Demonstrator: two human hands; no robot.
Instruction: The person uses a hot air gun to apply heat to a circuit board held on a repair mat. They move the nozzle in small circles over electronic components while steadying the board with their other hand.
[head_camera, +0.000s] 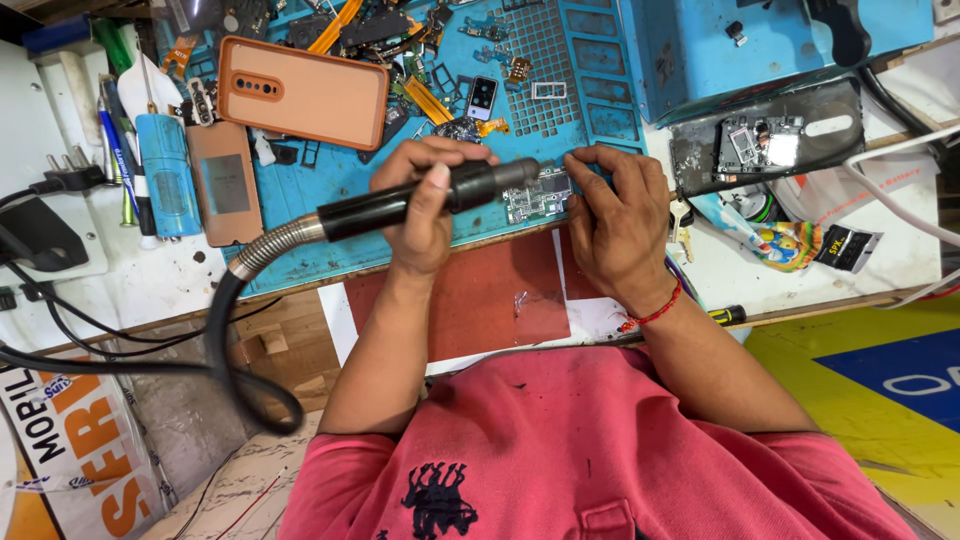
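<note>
My left hand (425, 215) is wrapped around the black handle of a hot-air tool (385, 207). The tool's nozzle points right, at a small phone circuit board (538, 196). A flexible metal hose (270, 245) runs from the handle down to the left. My right hand (615, 225), with a red thread on the wrist, pins the board's right edge with its fingertips. The board lies on a blue work mat (330, 180) at the mat's near edge.
An orange phone case (303, 92) and a brown phone back panel (225, 185) lie at the mat's left. Small parts and flex cables are strewn over its far side. A dark phone frame with a board (765, 145) sits at the right, a blue box (700, 50) behind it. Black cables (120, 345) trail at the left.
</note>
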